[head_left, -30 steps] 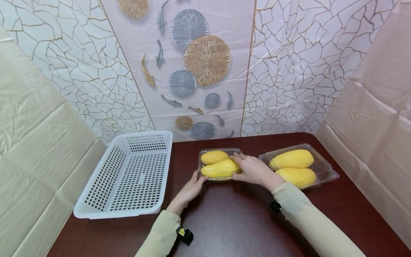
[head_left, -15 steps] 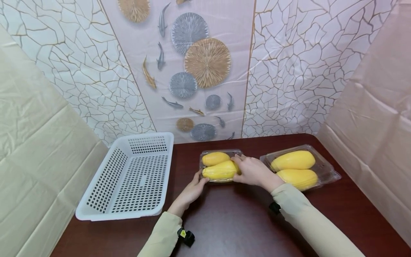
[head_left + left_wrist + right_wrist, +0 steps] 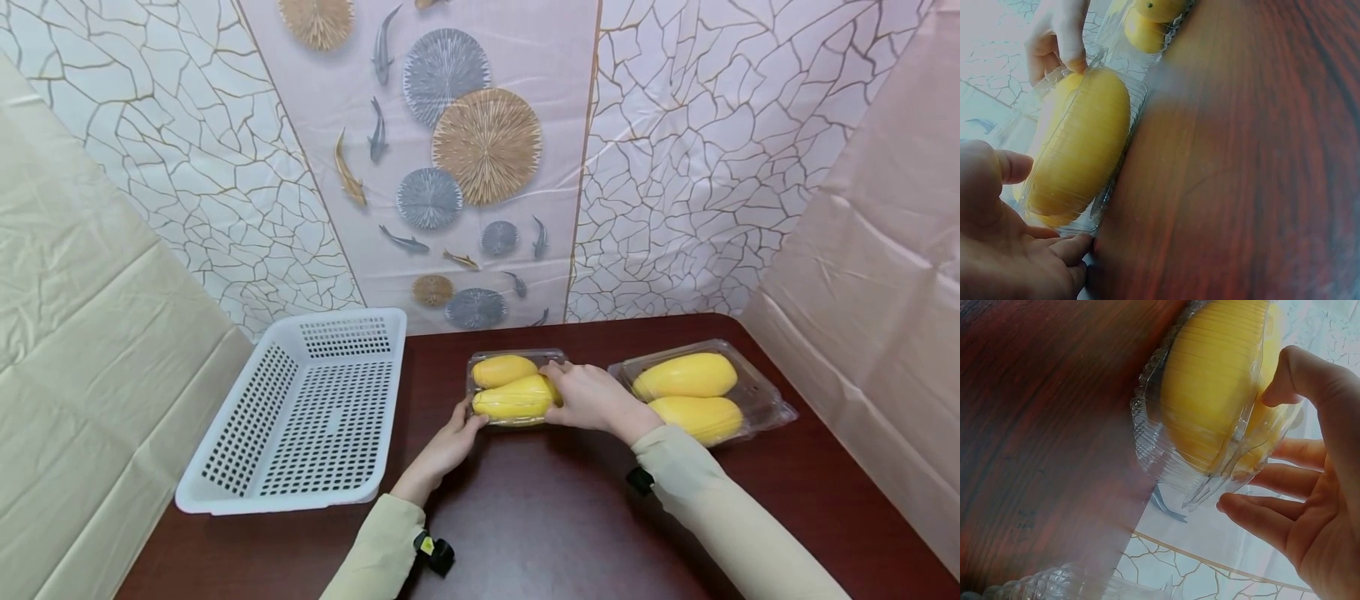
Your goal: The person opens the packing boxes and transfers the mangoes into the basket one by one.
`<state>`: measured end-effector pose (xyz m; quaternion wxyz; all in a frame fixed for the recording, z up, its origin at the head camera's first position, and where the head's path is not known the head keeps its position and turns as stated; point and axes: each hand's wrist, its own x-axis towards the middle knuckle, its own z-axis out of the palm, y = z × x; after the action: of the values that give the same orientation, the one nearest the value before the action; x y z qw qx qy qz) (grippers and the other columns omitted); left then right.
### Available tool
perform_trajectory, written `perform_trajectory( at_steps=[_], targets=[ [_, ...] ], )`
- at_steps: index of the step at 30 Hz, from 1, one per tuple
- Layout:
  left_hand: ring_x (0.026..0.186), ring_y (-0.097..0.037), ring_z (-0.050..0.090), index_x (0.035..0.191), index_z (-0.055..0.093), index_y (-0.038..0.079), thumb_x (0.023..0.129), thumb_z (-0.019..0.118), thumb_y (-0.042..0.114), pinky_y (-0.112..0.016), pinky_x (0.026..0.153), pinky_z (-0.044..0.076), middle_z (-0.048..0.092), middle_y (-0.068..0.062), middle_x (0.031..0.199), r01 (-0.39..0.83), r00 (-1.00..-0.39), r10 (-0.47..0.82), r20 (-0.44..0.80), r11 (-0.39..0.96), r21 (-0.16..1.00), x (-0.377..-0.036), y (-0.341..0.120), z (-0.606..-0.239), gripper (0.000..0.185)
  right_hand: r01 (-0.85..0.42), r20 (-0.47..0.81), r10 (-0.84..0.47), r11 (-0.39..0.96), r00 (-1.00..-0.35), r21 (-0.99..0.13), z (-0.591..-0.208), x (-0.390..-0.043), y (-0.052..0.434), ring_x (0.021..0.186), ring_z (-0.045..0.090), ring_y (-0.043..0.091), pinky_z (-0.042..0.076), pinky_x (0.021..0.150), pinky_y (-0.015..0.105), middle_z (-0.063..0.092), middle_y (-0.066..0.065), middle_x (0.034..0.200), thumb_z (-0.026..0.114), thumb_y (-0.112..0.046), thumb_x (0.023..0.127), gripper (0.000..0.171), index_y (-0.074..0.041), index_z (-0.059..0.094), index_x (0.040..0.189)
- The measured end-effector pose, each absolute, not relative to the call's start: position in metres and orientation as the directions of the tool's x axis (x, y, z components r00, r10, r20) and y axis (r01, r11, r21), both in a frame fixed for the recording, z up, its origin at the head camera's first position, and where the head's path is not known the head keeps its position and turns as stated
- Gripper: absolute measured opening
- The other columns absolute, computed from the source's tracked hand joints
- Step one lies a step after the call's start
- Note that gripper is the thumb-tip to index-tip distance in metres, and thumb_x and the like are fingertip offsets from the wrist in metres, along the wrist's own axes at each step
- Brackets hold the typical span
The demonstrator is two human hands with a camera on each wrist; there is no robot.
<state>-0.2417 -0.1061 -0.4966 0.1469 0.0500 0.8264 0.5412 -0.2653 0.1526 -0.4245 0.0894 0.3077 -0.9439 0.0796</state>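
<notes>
A clear plastic clamshell box (image 3: 513,387) with two yellow fruits lies on the dark red table (image 3: 540,517). My left hand (image 3: 468,421) grips its near-left end, thumb on the lid and fingers at the base. In the left wrist view the left hand (image 3: 1054,206) is seen pinching the box (image 3: 1079,156) at that end. My right hand (image 3: 557,390) holds the right end. The right wrist view has my right hand (image 3: 1250,450) with its thumb pressing the lid of the box (image 3: 1210,394) and its fingers curled behind it.
A second clamshell box (image 3: 697,392) with two larger yellow fruits sits to the right, close to my right wrist. A white perforated basket (image 3: 300,408) stands to the left of the box. Patterned sheets wall in the table at the back and sides.
</notes>
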Motion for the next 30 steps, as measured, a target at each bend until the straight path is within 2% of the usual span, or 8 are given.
perform_trajectory(
  at_steps=[8, 16, 25, 30],
  targets=[
    [0.148, -0.035, 0.024, 0.161, 0.019, 0.008, 0.101, 0.048, 0.049, -0.055, 0.116, 0.024, 0.025, -0.017, 0.163, -0.079, -0.954, 0.234, -0.186, 0.404, 0.911, -0.2408, -0.1061, -0.4971, 0.078, -0.592, 0.202, -0.567, 0.8, -0.799, -0.097, -0.426, -0.2656, 0.1522, 0.057, 0.048, 0.015, 0.047, 0.052, 0.035, 0.061, 0.005, 0.092, 0.073, -0.03, 0.077, 0.06, 0.001, 0.06, 0.127],
    [0.148, -0.035, 0.024, 0.162, 0.017, 0.009, 0.101, 0.048, 0.05, -0.056, 0.116, 0.024, 0.024, -0.018, 0.163, -0.084, -0.952, 0.239, -0.189, 0.393, 0.916, -0.2425, -0.1061, -0.4975, 0.079, -0.603, 0.222, -0.577, 0.795, -0.786, -0.071, -0.4282, -0.2655, 0.1544, 0.056, 0.048, 0.016, 0.045, 0.049, 0.034, 0.067, 0.014, 0.104, 0.075, -0.027, 0.076, 0.061, 0.002, 0.059, 0.128],
    [0.148, -0.034, 0.024, 0.162, 0.017, 0.009, 0.102, 0.048, 0.049, -0.055, 0.116, 0.024, 0.024, -0.017, 0.163, -0.083, -0.952, 0.238, -0.19, 0.399, 0.913, -0.2425, -0.106, -0.4972, 0.079, -0.601, 0.205, -0.577, 0.795, -0.79, -0.078, -0.4271, -0.2656, 0.1543, 0.062, 0.056, 0.02, 0.051, 0.055, 0.039, 0.065, 0.025, 0.125, 0.076, -0.026, 0.077, 0.063, 0.002, 0.058, 0.131],
    [0.148, -0.035, 0.024, 0.161, 0.017, 0.008, 0.101, 0.048, 0.049, -0.055, 0.116, 0.025, 0.024, -0.018, 0.163, -0.086, -0.952, 0.236, -0.194, 0.4, 0.912, -0.2414, -0.1056, -0.497, 0.079, -0.607, 0.194, -0.584, 0.789, -0.789, -0.092, -0.4262, -0.266, 0.155, 0.063, 0.056, 0.02, 0.052, 0.057, 0.04, 0.064, 0.027, 0.126, 0.075, -0.025, 0.078, 0.061, 0.001, 0.059, 0.131]
  ],
)
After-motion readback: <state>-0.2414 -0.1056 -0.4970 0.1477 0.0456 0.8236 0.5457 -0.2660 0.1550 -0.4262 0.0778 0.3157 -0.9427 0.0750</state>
